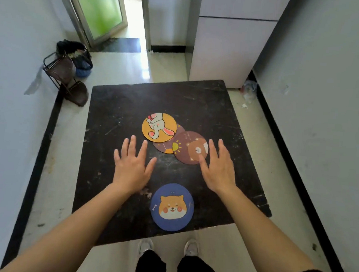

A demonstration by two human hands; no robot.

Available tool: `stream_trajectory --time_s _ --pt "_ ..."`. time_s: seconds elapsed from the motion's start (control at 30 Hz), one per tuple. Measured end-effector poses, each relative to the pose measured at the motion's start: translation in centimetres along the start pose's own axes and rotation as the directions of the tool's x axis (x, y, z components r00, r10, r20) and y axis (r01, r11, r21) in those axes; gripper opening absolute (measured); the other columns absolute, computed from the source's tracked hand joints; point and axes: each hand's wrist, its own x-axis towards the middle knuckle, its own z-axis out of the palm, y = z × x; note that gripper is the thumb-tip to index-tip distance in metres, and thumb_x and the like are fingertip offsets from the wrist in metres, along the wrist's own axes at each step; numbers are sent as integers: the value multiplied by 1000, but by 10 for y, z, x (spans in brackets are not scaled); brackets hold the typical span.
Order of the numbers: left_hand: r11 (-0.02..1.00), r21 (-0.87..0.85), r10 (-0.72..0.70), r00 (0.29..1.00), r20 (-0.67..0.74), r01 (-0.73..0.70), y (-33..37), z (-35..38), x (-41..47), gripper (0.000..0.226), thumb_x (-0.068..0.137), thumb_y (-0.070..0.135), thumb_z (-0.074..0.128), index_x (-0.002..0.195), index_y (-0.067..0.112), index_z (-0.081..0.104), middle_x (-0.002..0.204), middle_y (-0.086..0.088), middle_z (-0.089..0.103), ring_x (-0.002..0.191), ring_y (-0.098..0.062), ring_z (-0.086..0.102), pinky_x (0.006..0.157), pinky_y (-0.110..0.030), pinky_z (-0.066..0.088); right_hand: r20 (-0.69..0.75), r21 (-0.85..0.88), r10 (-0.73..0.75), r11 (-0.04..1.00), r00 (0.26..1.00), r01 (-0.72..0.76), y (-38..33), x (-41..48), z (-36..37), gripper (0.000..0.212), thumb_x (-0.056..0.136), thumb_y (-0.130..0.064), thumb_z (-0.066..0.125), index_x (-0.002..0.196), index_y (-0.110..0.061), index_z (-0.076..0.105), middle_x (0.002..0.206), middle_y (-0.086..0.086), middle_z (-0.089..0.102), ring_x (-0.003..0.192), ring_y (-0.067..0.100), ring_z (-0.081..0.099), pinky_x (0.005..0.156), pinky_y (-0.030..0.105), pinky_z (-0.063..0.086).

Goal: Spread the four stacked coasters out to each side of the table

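Observation:
On the black table (pixel 116 114) lie round coasters. A blue coaster with a dog (pixel 172 207) sits alone by the near edge. Near the middle, a yellow rabbit coaster (pixel 159 127) and a brown bear coaster (pixel 191 147) both overlap a third brown coaster (pixel 165 146), which is mostly hidden beneath them. My left hand (pixel 131 166) hovers flat with fingers spread, just left of the group and touching nothing. My right hand (pixel 219 167) is spread too, its thumb resting on the bear coaster's right edge.
A dark wire rack (pixel 66 77) and a dark bag over a blue basin (pixel 80 59) stand on the floor past the table's far left corner. A white cabinet (pixel 226 54) rises behind the far right corner. My shoes (pixel 191 247) are at the near edge.

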Motion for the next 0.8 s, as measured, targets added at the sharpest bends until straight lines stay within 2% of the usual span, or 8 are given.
stream_trajectory --time_s 0.13,0.23,0.33,0.43,0.57,0.8 --pt "983 100 175 952 -252 -154 19 -85 46 71 96 60 27 154 20 20 164 -17 5 151 -35 -1 118 -63 6 -267 -162 -141 982 953 100 -25 34 -79 73 99 -60 31 158 -22 11 166 15 3 152 35 10 121 49 16" --pt "964 141 263 878 -399 -224 39 -140 72 72 94 61 24 152 18 26 163 -19 10 151 -37 4 116 -64 9 -450 -235 -217 965 866 120 -38 53 -136 75 97 -60 34 158 -20 16 165 17 8 151 38 14 120 53 18" --pt "956 128 291 815 -501 -262 65 -182 87 75 92 63 19 154 20 23 164 -16 5 151 -36 1 117 -62 5 -573 -245 -225 965 788 97 -40 65 -186 79 96 -61 38 158 -22 11 166 17 3 153 37 6 122 52 9" --pt "951 138 307 779 -547 -277 94 -205 91 74 93 63 24 155 23 17 165 -14 -1 152 -34 -3 118 -61 4 -619 -263 -228 962 752 75 -31 68 -224 83 95 -65 34 159 -25 1 166 15 -6 154 34 -2 123 50 3" --pt "949 148 314 773 -551 -279 137 -205 88 75 93 64 24 156 25 14 165 -11 -6 152 -31 -8 118 -60 2 -649 -269 -232 961 724 67 3 69 -257 85 93 -69 31 158 -26 -2 166 15 -8 154 33 -4 123 52 3" --pt "957 128 286 783 -552 -259 260 -167 89 73 96 62 27 156 25 11 165 -8 -9 151 -27 -12 120 -57 -1 -632 -237 -229 967 740 97 129 88 -301 85 94 -68 30 158 -24 -2 166 14 -11 153 33 -5 123 53 3"
